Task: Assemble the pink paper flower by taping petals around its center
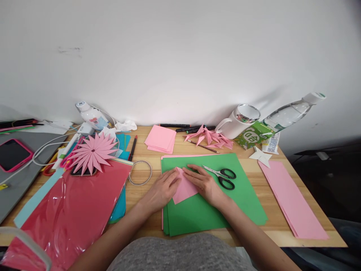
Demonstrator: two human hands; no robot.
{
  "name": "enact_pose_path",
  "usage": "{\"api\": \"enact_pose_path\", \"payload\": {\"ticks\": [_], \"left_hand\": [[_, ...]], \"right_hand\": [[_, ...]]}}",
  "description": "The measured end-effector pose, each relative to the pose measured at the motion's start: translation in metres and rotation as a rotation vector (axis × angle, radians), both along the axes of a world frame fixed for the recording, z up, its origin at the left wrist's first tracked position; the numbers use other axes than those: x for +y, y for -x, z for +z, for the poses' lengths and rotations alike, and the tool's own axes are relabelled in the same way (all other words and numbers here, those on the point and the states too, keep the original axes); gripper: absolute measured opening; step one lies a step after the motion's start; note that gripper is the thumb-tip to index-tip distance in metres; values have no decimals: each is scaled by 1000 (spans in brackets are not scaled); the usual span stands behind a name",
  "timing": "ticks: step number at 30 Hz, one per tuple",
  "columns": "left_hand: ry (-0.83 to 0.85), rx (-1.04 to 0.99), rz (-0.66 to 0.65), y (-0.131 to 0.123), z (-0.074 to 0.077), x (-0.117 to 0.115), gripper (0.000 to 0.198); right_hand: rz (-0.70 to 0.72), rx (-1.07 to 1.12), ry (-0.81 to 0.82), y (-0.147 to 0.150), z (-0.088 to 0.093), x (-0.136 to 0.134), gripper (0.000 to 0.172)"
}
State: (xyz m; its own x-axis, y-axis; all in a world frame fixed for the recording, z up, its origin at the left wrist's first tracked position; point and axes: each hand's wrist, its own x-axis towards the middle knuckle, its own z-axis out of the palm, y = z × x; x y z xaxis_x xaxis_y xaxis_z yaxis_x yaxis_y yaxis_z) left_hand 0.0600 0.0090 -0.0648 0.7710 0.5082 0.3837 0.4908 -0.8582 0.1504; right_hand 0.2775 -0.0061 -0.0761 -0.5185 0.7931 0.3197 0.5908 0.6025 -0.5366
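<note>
A pink sheet of paper (184, 190), partly folded, lies on a stack of green paper (214, 210) in front of me. My left hand (165, 187) holds its left edge, with the fingers bent and close together near the top corner. From the other side my right hand (207, 184) presses the sheet near the same corner, fingers reaching over it. Both hands hide part of the paper, so its exact folds cannot be made out. Black-handled scissors (222, 176) rest on the green paper, just right of my right hand.
Behind are a pink paper stack (160, 138), folded pink pieces (208, 137), a white mug (237, 120) and a tilted bottle (291, 113). Pink strips (293, 199) lie right. At left are a pink paper star (93, 150), red plastic-wrapped paper (76, 207) and a phone (15, 154).
</note>
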Motion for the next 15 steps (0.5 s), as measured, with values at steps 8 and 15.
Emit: {"api": "enact_pose_path", "payload": {"ticks": [8,15], "left_hand": [[-10,15,0,1,-2,0,27],[-20,28,-10,1,-1,0,27]], "right_hand": [[2,-17,10,1,4,-1,46],[-7,-18,0,2,6,-1,48]]}}
